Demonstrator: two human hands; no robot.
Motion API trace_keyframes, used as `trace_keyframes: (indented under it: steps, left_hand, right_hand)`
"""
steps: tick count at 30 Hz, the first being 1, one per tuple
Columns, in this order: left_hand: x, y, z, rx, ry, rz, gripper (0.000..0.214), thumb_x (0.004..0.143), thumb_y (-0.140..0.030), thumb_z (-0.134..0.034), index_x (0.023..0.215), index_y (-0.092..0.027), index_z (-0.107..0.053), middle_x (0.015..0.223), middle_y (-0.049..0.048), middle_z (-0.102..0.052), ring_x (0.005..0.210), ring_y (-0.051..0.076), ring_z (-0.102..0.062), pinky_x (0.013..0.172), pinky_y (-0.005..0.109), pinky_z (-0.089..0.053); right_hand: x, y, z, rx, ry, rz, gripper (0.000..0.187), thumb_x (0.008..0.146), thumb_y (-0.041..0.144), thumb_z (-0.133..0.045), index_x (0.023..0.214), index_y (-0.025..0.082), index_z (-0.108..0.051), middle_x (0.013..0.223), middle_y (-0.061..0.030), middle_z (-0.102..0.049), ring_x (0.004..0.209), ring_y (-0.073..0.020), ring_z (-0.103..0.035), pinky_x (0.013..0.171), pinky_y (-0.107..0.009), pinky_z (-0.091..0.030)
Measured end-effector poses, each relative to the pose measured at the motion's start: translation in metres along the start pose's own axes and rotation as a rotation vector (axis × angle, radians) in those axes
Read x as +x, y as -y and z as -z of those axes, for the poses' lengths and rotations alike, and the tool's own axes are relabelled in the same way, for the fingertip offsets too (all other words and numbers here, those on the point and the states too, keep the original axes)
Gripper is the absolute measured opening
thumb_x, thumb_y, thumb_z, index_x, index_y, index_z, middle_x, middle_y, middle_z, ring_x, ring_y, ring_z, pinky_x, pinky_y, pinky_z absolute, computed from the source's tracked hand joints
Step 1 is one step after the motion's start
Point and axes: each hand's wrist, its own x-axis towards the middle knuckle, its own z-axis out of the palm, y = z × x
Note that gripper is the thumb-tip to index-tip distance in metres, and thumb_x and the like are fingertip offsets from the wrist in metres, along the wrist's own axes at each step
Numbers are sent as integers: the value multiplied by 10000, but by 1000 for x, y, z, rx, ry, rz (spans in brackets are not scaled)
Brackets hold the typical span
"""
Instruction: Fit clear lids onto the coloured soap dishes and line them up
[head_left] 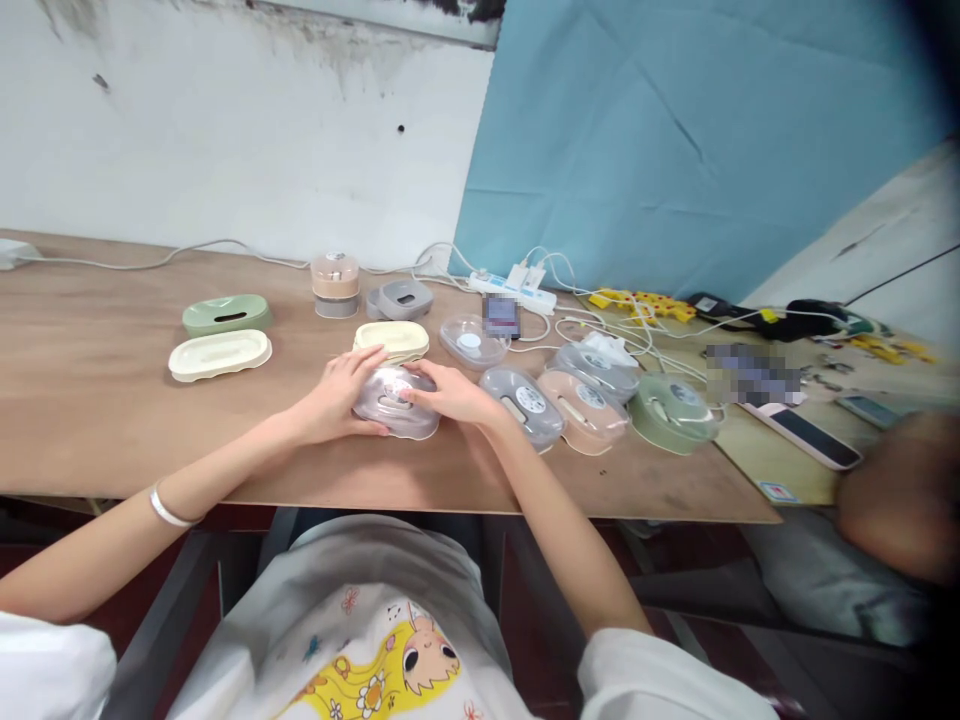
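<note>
An oval soap box with a clear lid (394,402) lies on the wooden table (97,390) near its front edge. My left hand (339,394) cups its left end, fingers curled over the lid. My right hand (450,392) grips its right end, with the thumb pressed on the top. Just behind it sits a cream oval tray (392,340).
Right of my hands stands a row of lidded boxes: grey (523,404), pink (586,410), green (671,411). A green base (226,315) and cream tray (220,354) lie at left. Behind are a small round stack (335,284), power strip (512,290), cables and phones. Another person's arm (900,500) is at right.
</note>
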Motion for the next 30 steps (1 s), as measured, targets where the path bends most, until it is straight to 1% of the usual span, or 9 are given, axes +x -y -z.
trace_keyframes:
  steps: [2,4,8,14,16,18,20,25,30]
  left_hand:
    - [2,7,1,-89,128,-78,1011,694,-554,-752,1487,-243,-206,1513,195,-252,1366,404,-280,1087,559,-271]
    - [1,9,2,-160,175,-95,904,775,-536,-688,1493,-246,-223,1536,188,-200,1389,390,-249,1097,547,-281]
    - [-4,8,2,-269,125,-39,703,896,-461,-563,1491,-285,-233,1531,139,-220,1407,330,-240,1116,515,-294]
    - [-8,13,-6,-329,-5,-12,677,868,-443,-604,1430,-230,-294,1410,168,-318,1349,315,-308,1095,527,-329]
    - [-8,14,-9,-333,-42,-18,644,869,-431,-606,1402,-221,-313,1394,168,-326,1339,316,-313,1094,541,-319]
    - [-8,15,-11,-355,-72,-33,622,863,-424,-620,1378,-232,-329,1382,156,-343,1327,314,-328,1092,545,-315]
    - [-9,15,-12,-400,-99,-47,644,838,-422,-658,1365,-245,-333,1368,144,-362,1308,314,-352,1081,538,-329]
    - [-9,18,-14,-475,-146,-18,762,751,-422,-747,1359,-249,-321,1307,126,-391,1221,309,-430,1036,515,-378]
    - [-7,20,-10,-446,-77,-6,733,765,-428,-728,1359,-244,-339,1314,121,-383,1267,309,-380,1078,513,-335]
  right_hand:
    - [-1,1,-2,-31,8,19,489,846,384,-609,1286,185,-532,1310,-100,-594,1211,-252,-549,1014,-402,-416]
    - [-1,3,-3,-53,15,24,487,853,380,-601,1291,180,-529,1305,-102,-598,1209,-252,-551,1010,-396,-418]
    - [1,7,-6,-53,16,14,474,874,378,-579,1308,195,-518,1317,-94,-591,1204,-247,-555,996,-382,-425]
    - [7,15,-10,-40,-29,79,438,905,324,-544,1316,177,-505,1347,-109,-555,1240,-233,-511,1040,-387,-381]
    - [6,16,-10,-38,28,143,569,869,409,-593,1379,214,-435,1397,-106,-493,1297,-253,-442,1064,-422,-356]
    - [4,17,-8,-71,106,173,833,748,490,-710,1443,225,-336,1443,-133,-406,1354,-303,-346,1079,-466,-332]
    - [2,17,-8,-116,134,181,977,650,463,-793,1457,211,-304,1431,-160,-378,1354,-334,-320,1072,-489,-334]
    - [3,17,-8,-160,90,259,802,678,373,-770,1381,232,-410,1337,-140,-441,1243,-319,-432,1004,-502,-395]
    - [6,14,-6,-167,116,240,777,716,432,-737,1390,243,-399,1351,-124,-430,1264,-310,-411,1029,-483,-378]
